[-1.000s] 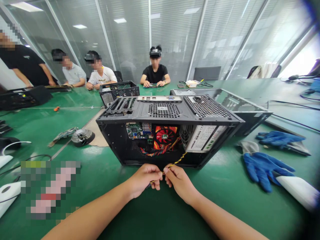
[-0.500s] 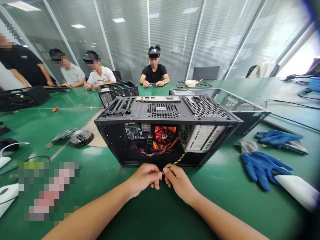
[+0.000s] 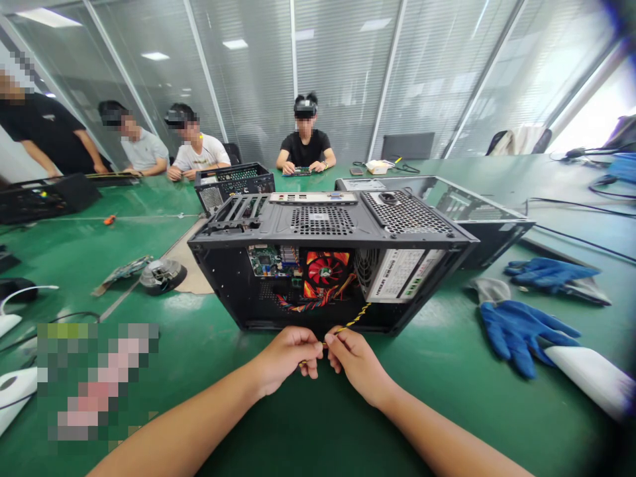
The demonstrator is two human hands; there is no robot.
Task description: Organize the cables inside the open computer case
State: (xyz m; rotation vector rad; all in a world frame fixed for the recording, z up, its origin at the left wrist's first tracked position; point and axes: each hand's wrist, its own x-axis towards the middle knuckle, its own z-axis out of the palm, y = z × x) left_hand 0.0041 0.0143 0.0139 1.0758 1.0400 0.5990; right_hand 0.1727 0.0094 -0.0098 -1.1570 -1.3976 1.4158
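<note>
A twisted yellow-and-black cable (image 3: 358, 316) comes out of the open side of a black computer case (image 3: 308, 324). My left hand (image 3: 293, 354) pinches the cable's free stretch, and my right hand (image 3: 352, 354) pinches it just beside, nearer the case. Both hands are closed, fingertips almost touching, in front of the case's lower edge. The cable's end is hidden by my left fingers. Inside the case show a red fan (image 3: 325, 270), a circuit board (image 3: 265, 262), a bundle of coloured wires (image 3: 308, 305) and a labelled power supply (image 3: 402, 275).
Blue gloves (image 3: 517, 331) and a white device (image 3: 591, 377) lie at right. Another open case (image 3: 501, 238) stands behind. To the left are a round metal part (image 3: 163, 273) and a circuit board piece (image 3: 122, 275). Several people sit or stand across the green table (image 3: 238, 424).
Almost nothing differs. Both hands keep their pinch on the cable in the same place, and the view has shifted very slightly.
</note>
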